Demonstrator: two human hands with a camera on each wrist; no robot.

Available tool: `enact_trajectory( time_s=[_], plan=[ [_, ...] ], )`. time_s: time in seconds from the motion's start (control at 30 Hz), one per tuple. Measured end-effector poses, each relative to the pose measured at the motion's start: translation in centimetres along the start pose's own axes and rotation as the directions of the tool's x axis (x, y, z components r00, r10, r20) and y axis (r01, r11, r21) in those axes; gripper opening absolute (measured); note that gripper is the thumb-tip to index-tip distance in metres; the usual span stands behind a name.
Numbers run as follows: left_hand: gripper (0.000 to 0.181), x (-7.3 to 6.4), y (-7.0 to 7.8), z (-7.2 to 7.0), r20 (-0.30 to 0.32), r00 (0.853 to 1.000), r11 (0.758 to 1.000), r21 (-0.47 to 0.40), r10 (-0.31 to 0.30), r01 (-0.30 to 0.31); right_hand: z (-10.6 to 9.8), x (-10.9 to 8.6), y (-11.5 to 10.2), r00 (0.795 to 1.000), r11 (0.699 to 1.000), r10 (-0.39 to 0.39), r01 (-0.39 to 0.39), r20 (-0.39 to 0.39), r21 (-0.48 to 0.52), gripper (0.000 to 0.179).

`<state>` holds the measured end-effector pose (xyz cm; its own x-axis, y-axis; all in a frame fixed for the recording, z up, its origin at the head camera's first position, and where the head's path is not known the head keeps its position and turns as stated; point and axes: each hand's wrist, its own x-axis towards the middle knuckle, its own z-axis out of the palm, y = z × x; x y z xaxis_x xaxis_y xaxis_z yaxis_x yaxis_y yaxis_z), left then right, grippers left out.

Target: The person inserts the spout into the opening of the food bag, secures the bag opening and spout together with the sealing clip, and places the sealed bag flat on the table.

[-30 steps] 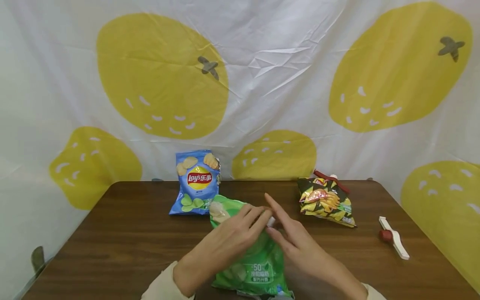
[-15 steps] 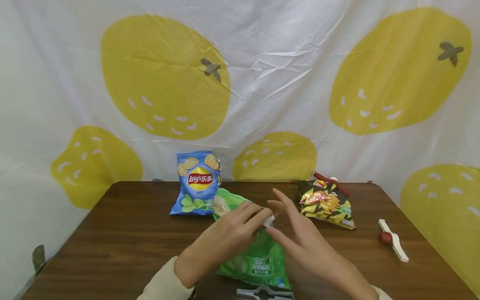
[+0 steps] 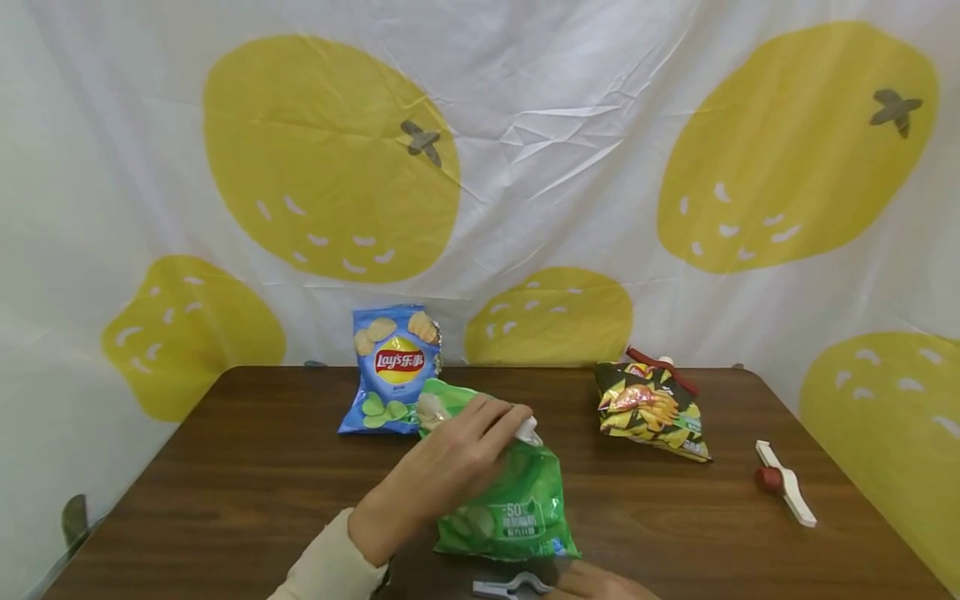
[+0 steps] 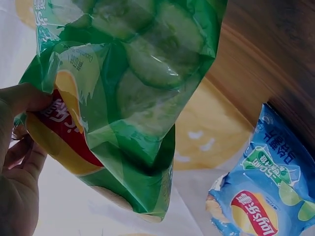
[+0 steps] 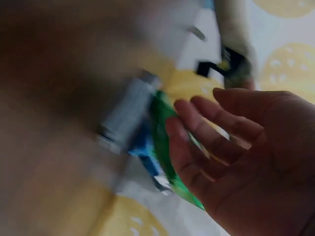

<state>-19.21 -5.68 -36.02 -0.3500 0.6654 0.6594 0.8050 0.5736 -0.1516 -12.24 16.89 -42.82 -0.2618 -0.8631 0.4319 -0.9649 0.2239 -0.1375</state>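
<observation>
My left hand (image 3: pixel 450 462) grips the gathered top of a green potato chip bag (image 3: pixel 528 500), which stands on the table near me. In the left wrist view, the thumb presses the folded green bag (image 4: pixel 162 59) at one edge, and some fingers are hidden behind the fold. A grey bag clip (image 3: pixel 504 588) lies at the table's near side, just in front of the bag. Reaching down beside it is my right hand (image 3: pixel 603 583), partly cut off by the frame. In the right wrist view, its fingers are loosely bent and hold nothing, near the blurred grey clip (image 5: pixel 128 113).
A blue Lay's chip bag (image 3: pixel 396 400) stands behind the green one, to the left. At the back right, a black and yellow chip bag (image 3: pixel 651 408) has a dark red clip (image 3: pixel 678 381) across its top. A white clip with a red knob (image 3: pixel 791 492) lies farther right.
My right hand has left the top of the green bag and dropped to the near side by the grey clip. The left hand keeps its grip on the bag's top.
</observation>
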Motion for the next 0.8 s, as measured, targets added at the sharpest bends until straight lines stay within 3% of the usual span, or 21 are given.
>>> enact_trajectory(
  time_s=[0.07,0.2,0.27,0.37,0.5,0.57,0.67,0.8],
  plan=[
    [0.038,-0.1,-0.1,0.1,0.003,1.0,1.0,0.004,-0.005,0.005,1.7,-0.6,0.6,0.992,0.988,-0.103,0.094,-0.067,-0.125,0.012],
    [0.037,-0.2,-0.3,0.2,0.003,1.0,1.0,0.008,-0.013,0.013,3.7,-0.9,1.1,0.987,0.983,-0.074,0.049,-0.142,-0.176,0.01],
    [0.037,-0.2,-0.4,0.3,0.003,1.0,1.0,0.008,-0.016,0.016,4.0,-0.9,1.2,0.992,0.987,-0.031,0.012,-0.12,-0.159,0.009],
    [0.037,-0.2,-0.5,0.4,0.001,1.0,1.0,0.005,-0.017,0.017,3.5,-0.7,1.1,0.994,0.988,0.112,-0.11,0.01,-0.11,0.008],
    [0.037,-0.2,-0.6,0.4,0.002,1.0,1.0,0.007,-0.019,0.019,2.7,-0.5,1.0,0.955,0.966,0.246,-0.227,0.166,-0.128,0.016],
    [0.037,-0.2,-0.6,0.5,0.001,1.0,1.0,0.011,-0.021,0.021,2.6,-0.4,1.0,0.953,0.959,0.256,-0.228,0.165,-0.167,0.016],
    [0.036,-0.3,-0.7,0.5,0.002,1.0,1.0,0.015,-0.023,0.023,2.4,-0.6,1.0,0.968,0.952,0.228,-0.199,0.101,-0.233,0.014],
    [0.037,-0.3,-0.8,0.5,0.002,1.0,1.0,0.018,-0.023,0.023,1.8,-1.1,1.0,0.971,0.95,0.23,-0.211,0.062,-0.229,0.015]
  ],
)
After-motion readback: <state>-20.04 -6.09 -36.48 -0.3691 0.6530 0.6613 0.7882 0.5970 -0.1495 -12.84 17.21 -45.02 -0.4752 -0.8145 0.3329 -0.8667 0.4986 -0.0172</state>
